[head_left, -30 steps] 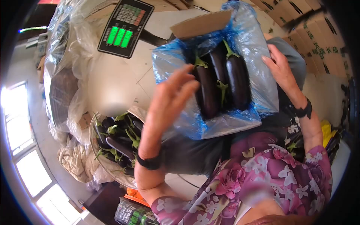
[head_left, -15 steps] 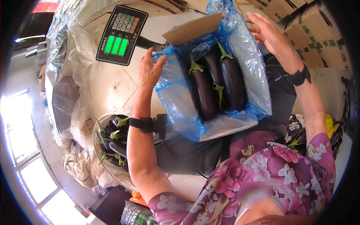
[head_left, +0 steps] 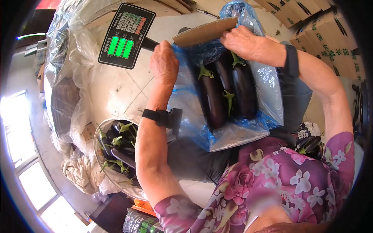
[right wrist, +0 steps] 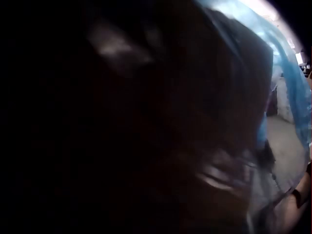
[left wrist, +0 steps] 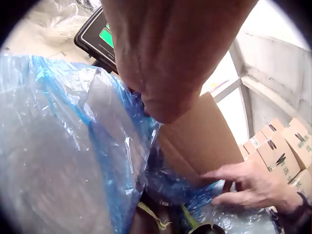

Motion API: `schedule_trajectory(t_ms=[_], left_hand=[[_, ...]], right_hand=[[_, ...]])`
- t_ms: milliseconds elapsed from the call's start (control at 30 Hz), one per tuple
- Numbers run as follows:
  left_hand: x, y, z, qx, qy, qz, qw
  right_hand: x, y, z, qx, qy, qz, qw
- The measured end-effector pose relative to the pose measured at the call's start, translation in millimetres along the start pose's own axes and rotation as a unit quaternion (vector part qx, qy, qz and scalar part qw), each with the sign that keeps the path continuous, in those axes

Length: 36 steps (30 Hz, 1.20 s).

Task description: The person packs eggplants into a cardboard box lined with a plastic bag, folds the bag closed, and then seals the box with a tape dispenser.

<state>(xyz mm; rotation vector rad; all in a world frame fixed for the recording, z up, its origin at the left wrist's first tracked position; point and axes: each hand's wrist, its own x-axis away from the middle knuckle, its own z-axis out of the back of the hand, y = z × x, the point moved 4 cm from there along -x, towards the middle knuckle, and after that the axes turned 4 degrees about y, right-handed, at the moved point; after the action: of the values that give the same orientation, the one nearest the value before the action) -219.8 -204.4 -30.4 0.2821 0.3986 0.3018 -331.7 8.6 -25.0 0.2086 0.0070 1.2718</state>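
A moment ago both hands were in the air with the fingers spread, the left hand (head_left: 164,64) beside the box's (head_left: 233,136) left edge and the right hand (head_left: 241,40) lifted over its far right corner. Now both have come down on the far end of the box. The left has its fingers curled over the rim of the blue liner (head_left: 268,97) at the far left corner. The right, as the left wrist view shows it (left wrist: 248,185), pinches crumpled liner just under the raised cardboard flap (head_left: 204,32). The right wrist view is too dark to add anything. I'd judge the reaching is over and the handling of the liner has begun. The three aubergines (head_left: 211,99) lie untouched, side by side along the box, stems towards the flap, between the two arms. The box itself seems to rest on the person's dark-trousered lap. Around it, from the left: a bright window (head_left: 23,128), a heap of pale cloth (head_left: 79,169), and a clear bowl (head_left: 97,155) full of more aubergines on the pale tiled floor (head_left: 116,89). Clear plastic sheeting (head_left: 66,58) is piled behind, a scale display (head_left: 126,35) with lit green digits stands just beyond the left hand, and printed cartons (head_left: 326,39) are stacked at the far right.
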Motion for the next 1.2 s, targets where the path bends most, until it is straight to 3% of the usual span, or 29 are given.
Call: schedule_trajectory(t_ms=[100, 167, 200, 300, 367, 400, 433, 467, 500, 533, 567, 600, 633, 700, 733, 767, 800, 833, 900, 933, 1000, 1033, 1100, 1167, 1200], left_hand=[[-8, -2, 41, 0.076, 0.099, 0.07, 0.99], [-3, -1, 64, 0.193, 0.091, 0.159, 0.964], [-4, -6, 70, 0.269, 0.106, 0.147, 0.946], [9, 0, 80, 0.399, -0.019, 0.158, 0.903], [23, 17, 78, 0.361, -0.131, 0.091, 0.919], [31, 38, 80, 0.295, -0.192, 0.04, 0.935], [38, 58, 79, 0.228, -0.179, -0.109, 0.951], [49, 77, 71, 0.15, -0.186, -0.16, 0.958], [58, 90, 65, 0.07, -0.191, -0.209, 0.957], [59, 90, 66, 0.067, -0.189, -0.209, 0.957], [57, 89, 65, 0.111, -0.198, -0.18, 0.957], [54, 87, 63, 0.155, -0.207, -0.149, 0.954], [43, 72, 67, 0.159, -0.129, -0.154, 0.967], [26, 41, 87, 0.098, 0.069, -0.094, 0.988], [26, 15, 82, 0.122, 0.053, -0.015, 0.991], [33, -15, 72, 0.146, 0.038, 0.065, 0.986], [42, -45, 51, 0.215, -0.065, 0.204, 0.953], [56, -63, 34, 0.216, -0.096, 0.21, 0.949], [60, -59, 31, 0.231, -0.18, 0.266, 0.918], [60, -65, 24, 0.225, -0.102, 0.26, 0.933], [56, -56, 34, 0.159, -0.08, 0.237, 0.955], [49, -46, 43, 0.097, -0.052, 0.213, 0.971], [43, -28, 49, 0.072, -0.012, 0.171, 0.983], [33, -7, 60, 0.055, 0.031, 0.133, 0.989], [32, 14, 66, 0.091, 0.07, 0.055, 0.992]], right_hand=[[-4, 0, -12, 0.017, -0.005, 0.046, 0.999], [-1, 0, -9, 0.036, -0.022, 0.046, 0.998], [2, 3, -1, 0.034, 0.004, 0.019, 0.999], [12, 20, 18, 0.036, 0.012, -0.021, 0.999], [27, 35, 39, -0.045, 0.151, -0.067, 0.985], [34, 36, 52, -0.042, 0.15, -0.069, 0.985], [42, 30, 67, -0.164, 0.139, -0.034, 0.976], [51, 20, 76, -0.285, 0.124, 0.004, 0.951], [59, 10, 80, -0.283, 0.125, 0.007, 0.951], [68, -3, 79, -0.367, 0.062, 0.033, 0.928], [75, -14, 79, -0.446, -0.001, 0.058, 0.893], [82, -7, 86, -0.414, 0.116, -0.004, 0.903], [84, -2, 84, -0.417, 0.115, -0.002, 0.902], [94, 48, 85, -0.341, 0.316, -0.251, 0.849], [96, 61, 68, -0.338, 0.32, -0.252, 0.849], [100, 74, 35, -0.439, 0.302, -0.298, 0.792], [102, 85, 12, -0.535, 0.277, -0.337, 0.723], [104, 91, 9, -0.537, 0.28, -0.335, 0.722], [97, 85, -11, -0.692, 0.064, -0.3, 0.654], [94, 85, -13, -0.695, 0.062, -0.299, 0.651], [90, 93, 1, -0.581, 0.185, -0.269, 0.746], [85, 87, 21, -0.581, 0.187, -0.267, 0.746], [77, 56, 64, -0.478, 0.165, -0.211, 0.837], [75, 5, 94, -0.454, 0.171, -0.09, 0.87], [73, -27, 96, -0.494, 0.175, 0.038, 0.85]])
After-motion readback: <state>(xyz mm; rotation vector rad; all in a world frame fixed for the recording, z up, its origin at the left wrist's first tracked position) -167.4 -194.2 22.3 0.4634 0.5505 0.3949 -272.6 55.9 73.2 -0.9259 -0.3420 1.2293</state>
